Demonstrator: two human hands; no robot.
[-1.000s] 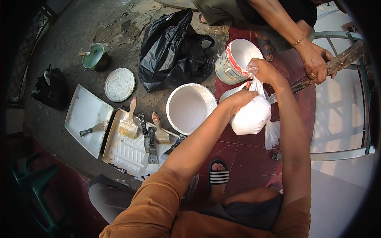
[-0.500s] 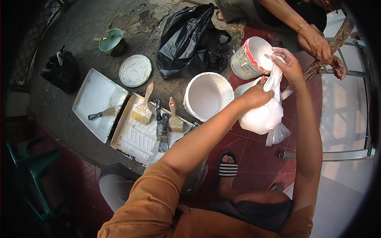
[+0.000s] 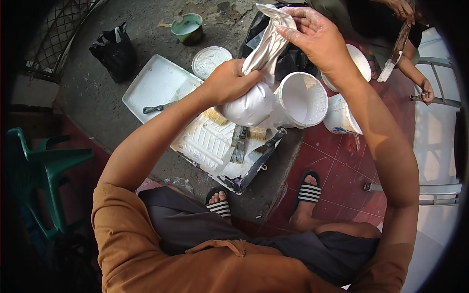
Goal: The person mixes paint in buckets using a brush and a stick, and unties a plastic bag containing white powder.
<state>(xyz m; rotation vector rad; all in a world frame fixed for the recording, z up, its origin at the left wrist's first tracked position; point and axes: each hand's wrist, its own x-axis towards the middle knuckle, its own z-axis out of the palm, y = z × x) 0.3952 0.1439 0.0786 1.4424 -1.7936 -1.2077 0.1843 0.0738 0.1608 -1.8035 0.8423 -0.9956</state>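
My left hand [image 3: 229, 80] is closed around the neck of a white plastic bag with a full, rounded bottom [image 3: 246, 105]. Higher up, my right hand [image 3: 312, 36] grips the crumpled top of the same bag between thumb and curved fingers, its fingertips whitened. Below the bag is a ridged paint tray [image 3: 200, 146] with brushes [image 3: 215, 117] and scrapers [image 3: 238, 141], partly hidden. A white-coated bucket [image 3: 317, 95] stands just right of the bag, with two more buckets [image 3: 339, 117] [image 3: 359, 61] behind my right arm.
A second tray [image 3: 146, 88] with a scraper, a lid [image 3: 211, 58], a green bowl [image 3: 186, 27] and black bags [image 3: 112, 53] are on the concrete. A green chair [image 3: 46, 171] is left. Another person's hands [image 3: 405, 10] hold wood and a metal piece at upper right, near a metal frame.
Both my hands have lifted the bag and moved it left, over the tray beside the bucket. The view has shifted. The other person's wooden piece is now more upright.
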